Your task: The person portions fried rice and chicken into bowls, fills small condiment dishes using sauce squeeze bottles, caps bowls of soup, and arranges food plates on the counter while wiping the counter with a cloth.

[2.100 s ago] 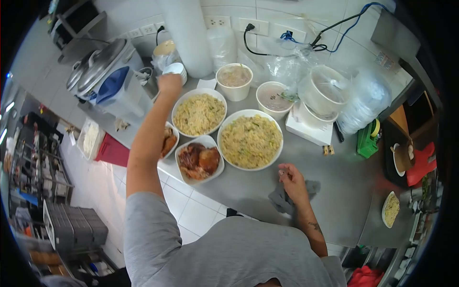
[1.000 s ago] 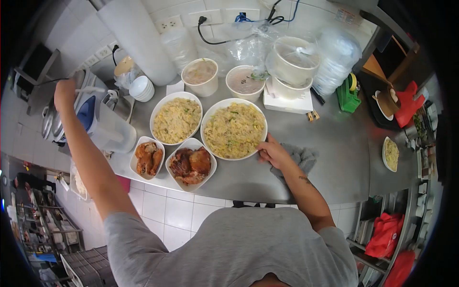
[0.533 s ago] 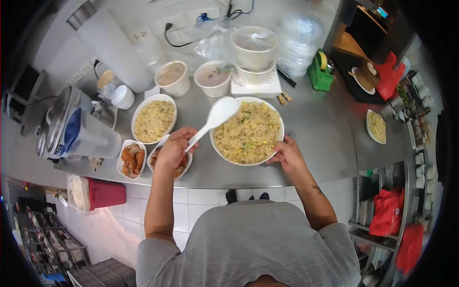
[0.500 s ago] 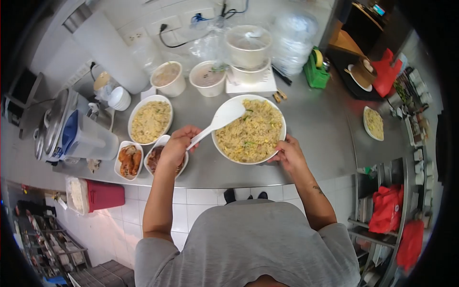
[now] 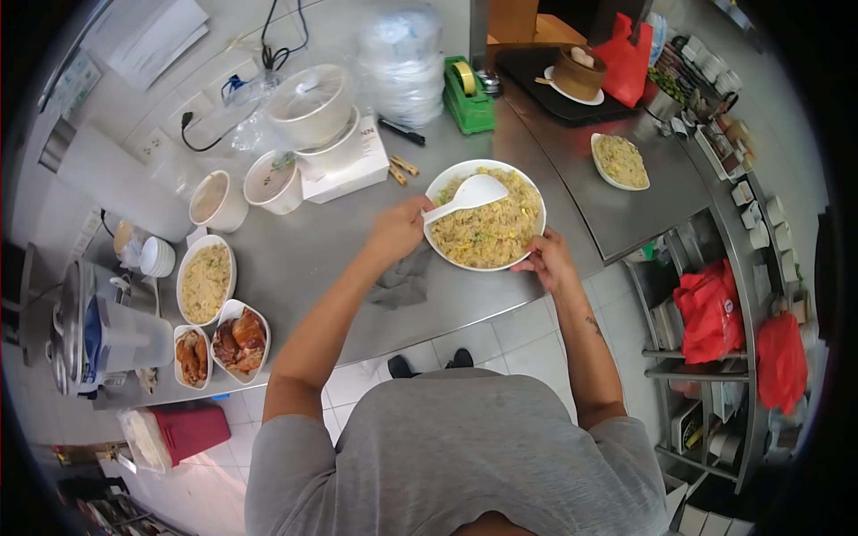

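Note:
A white bowl of fried rice (image 5: 487, 234) is at the counter's front, between my hands. A white rice paddle (image 5: 478, 190) lies face down over the rice, its handle crossing the left rim. My left hand (image 5: 399, 230) closes around the handle's end, right against that rim; whether it also grips the bowl is hard to see. On the lower right rim, my right hand (image 5: 548, 259) holds the bowl with thumb and fingers. Just below my left forearm lies a crumpled grey cloth (image 5: 402, 281).
To the left stand an oval dish of rice (image 5: 206, 280) and two dishes of browned meat (image 5: 239, 339). Lidded tubs (image 5: 273, 181) and a white box (image 5: 353, 165) line the back. A green tape dispenser (image 5: 467, 98) and another rice dish (image 5: 619, 162) are farther right.
My view and body have turned right. The bowl has moved right along the counter with both hands. The paddle now rests farther over the rice, and the grey cloth has come into sight.

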A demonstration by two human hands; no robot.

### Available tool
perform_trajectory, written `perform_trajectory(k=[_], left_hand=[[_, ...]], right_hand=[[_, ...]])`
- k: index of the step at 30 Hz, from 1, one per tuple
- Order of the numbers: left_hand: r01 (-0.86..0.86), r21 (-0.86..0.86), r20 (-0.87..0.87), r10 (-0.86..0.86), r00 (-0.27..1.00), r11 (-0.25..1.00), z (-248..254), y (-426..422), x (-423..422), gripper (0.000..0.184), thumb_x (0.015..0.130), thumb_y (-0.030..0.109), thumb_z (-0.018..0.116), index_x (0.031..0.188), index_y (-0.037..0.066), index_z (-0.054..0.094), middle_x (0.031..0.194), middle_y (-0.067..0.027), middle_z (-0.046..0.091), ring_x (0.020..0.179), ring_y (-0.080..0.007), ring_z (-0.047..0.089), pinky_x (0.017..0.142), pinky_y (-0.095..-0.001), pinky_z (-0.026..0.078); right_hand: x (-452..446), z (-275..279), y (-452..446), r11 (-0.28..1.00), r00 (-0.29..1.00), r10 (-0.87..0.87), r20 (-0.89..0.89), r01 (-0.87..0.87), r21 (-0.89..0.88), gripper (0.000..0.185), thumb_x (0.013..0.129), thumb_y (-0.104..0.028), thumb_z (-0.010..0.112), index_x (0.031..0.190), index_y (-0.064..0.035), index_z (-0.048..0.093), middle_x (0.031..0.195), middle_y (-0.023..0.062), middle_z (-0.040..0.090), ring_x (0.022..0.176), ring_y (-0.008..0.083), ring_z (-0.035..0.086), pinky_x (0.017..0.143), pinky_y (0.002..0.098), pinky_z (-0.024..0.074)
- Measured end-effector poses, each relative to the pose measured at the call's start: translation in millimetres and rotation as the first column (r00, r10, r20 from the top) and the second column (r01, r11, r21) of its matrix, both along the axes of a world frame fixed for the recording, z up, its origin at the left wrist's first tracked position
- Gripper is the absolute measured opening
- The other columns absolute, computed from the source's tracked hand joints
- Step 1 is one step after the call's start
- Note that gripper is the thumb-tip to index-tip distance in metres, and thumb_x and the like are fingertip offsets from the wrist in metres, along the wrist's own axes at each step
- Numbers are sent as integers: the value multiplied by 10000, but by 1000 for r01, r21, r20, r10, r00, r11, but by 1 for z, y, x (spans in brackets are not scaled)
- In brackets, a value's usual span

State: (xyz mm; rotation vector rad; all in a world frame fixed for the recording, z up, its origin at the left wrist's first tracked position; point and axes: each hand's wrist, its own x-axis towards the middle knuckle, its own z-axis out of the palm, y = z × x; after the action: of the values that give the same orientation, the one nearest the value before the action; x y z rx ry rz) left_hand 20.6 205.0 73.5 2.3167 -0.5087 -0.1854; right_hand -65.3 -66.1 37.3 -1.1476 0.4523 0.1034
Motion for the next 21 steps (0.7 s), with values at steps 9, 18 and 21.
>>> perform_trajectory(k=[9, 18, 21], left_hand=[[83, 253, 86, -108, 990, 964, 0, -38, 6, 315, 879, 228, 505, 1185, 169, 549, 990, -155, 614, 869, -342, 608, 747, -451, 474], [180, 376, 329, -312, 891, 909, 10, -35, -10, 425, 860, 87, 520, 1262, 223, 509, 869, -121, 540, 782, -319, 564, 703, -413, 459], [149, 328, 275, -245, 930, 933, 3, -2, -2, 425, 859, 66, 509, 1253, 225, 522, 853, -118, 537, 767, -314, 560, 680, -409, 456]], right_hand=[[20, 12, -37, 824, 976, 212, -46, -203, -529, 633, 717, 0, 484, 1342, -14, 382, 1021, 132, 592, 720, 163, 597, 571, 256, 524], [45, -26, -48, 256, 910, 337, 241, 157, -954, 553, 740, -42, 493, 1286, -135, 496, 1333, 116, 458, 990, 276, 602, 768, 360, 512], [34, -9, -41, 87, 889, 382, 251, 236, -968, 498, 767, -47, 502, 1245, -179, 539, 1352, 99, 439, 947, 307, 608, 763, 382, 512]])
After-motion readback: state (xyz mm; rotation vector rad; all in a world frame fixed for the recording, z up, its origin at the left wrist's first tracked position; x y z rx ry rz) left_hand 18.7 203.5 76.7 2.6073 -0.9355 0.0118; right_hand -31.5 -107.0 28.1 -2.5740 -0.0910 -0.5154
